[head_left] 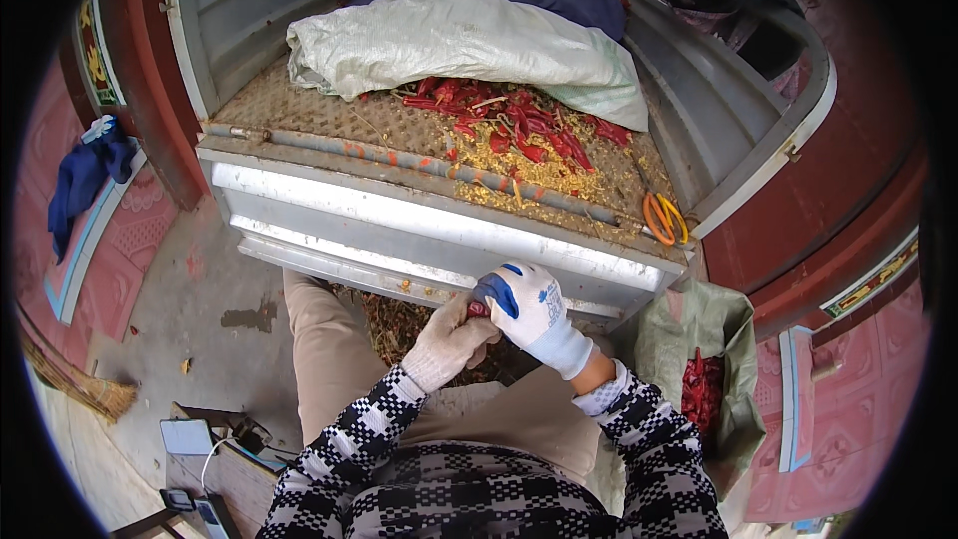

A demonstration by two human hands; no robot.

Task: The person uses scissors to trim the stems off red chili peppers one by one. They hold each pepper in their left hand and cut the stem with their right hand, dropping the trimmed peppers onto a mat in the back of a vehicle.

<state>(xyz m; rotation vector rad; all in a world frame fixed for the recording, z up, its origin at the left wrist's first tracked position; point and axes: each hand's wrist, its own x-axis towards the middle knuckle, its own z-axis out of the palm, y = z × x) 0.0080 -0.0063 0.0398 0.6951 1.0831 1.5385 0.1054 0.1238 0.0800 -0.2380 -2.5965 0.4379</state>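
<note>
My left hand (451, 342), in a whitish knit glove, pinches a dried red chili (479, 309) of which only a small part shows. Closed against the same chili is my right hand (531, 311), whose white glove has blue-coated fingers; its fingertips are partly hidden. Both hands meet above my lap, just in front of the lowered silver tailgate (439, 223). A heap of dried red chilies (519, 122) lies on the cargo bed, spilling from under a white woven sack (459, 40) among scattered yellow seeds (499, 162).
Orange-handled scissors (664, 220) rest at the bed's right corner. To my right stands a green woven sack (654, 339) with red chilies (702, 394) inside. Dark stems and scraps (399, 324) lie below the tailgate. At lower left, a phone (187, 436) sits on a small table.
</note>
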